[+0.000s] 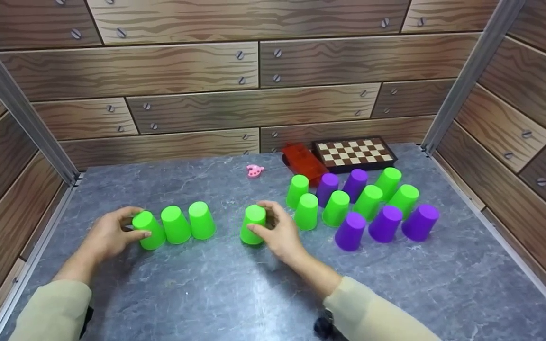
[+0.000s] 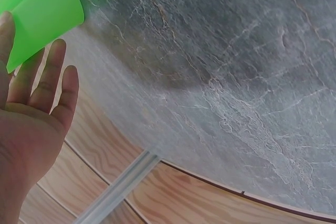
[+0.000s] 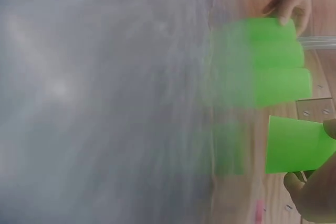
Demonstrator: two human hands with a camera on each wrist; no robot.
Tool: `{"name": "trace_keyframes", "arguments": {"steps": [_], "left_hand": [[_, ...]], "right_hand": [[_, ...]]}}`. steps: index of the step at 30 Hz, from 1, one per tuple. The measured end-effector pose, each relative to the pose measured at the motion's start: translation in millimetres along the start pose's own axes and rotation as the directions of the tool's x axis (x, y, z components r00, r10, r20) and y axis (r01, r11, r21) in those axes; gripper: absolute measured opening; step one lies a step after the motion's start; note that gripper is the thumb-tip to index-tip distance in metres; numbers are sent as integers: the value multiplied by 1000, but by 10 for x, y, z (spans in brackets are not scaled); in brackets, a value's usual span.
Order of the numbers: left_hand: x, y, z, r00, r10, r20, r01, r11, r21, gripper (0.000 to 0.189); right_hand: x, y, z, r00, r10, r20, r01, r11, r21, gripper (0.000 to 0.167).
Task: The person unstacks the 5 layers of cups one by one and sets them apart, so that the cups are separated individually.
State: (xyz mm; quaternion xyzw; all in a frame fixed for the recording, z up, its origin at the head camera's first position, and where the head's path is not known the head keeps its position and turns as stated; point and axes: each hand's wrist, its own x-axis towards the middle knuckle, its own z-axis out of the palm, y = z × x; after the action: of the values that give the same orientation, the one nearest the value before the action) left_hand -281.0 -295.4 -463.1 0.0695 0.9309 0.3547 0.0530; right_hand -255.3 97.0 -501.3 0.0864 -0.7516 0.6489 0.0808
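My left hand (image 1: 110,235) holds the leftmost green cup (image 1: 149,230), thumb in front and fingers behind it. Two more upside-down green cups stand close by in the same row: a middle cup (image 1: 176,225) and a right one (image 1: 202,220). To the right of that row, my right hand (image 1: 280,234) grips another upside-down green cup (image 1: 253,225) between thumb and fingers. In the right wrist view a gap separates this cup (image 3: 296,145) from its reflection, so it appears slightly raised. The left wrist view shows the left palm (image 2: 31,135) beside its cup (image 2: 50,22).
Several upside-down green cups (image 1: 306,212) and purple cups (image 1: 350,232) stand in rows at the right. Behind them lie a red translucent tray (image 1: 304,161) and a checkered board (image 1: 354,152). A small pink piece (image 1: 254,171) lies at the back. Wood-patterned walls (image 1: 192,66) enclose the grey tabletop (image 1: 197,293).
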Motion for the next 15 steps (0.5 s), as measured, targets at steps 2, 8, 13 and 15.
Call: {"name": "trace_keyframes", "arguments": {"steps": [2, 8, 13, 15], "left_hand": [[1, -6, -2, 1000, 3, 0, -3, 1000, -1, 63], [2, -10, -5, 1000, 8, 6, -8, 1000, -5, 62], [2, -6, 6, 1000, 12, -1, -12, 1000, 0, 60], [-2, -5, 8, 1000, 18, -8, -18, 1000, 3, 59]], "right_hand": [[-46, -21, -110, 1000, -9, -14, 9, 1000, -4, 52], [-187, -51, -423, 998, -25, -49, 25, 1000, -7, 52], [-302, -73, -652, 996, -8, -84, 5, 1000, -31, 54], [-337, -72, -726, 995, 0, -102, -5, 999, -46, 54]]}}
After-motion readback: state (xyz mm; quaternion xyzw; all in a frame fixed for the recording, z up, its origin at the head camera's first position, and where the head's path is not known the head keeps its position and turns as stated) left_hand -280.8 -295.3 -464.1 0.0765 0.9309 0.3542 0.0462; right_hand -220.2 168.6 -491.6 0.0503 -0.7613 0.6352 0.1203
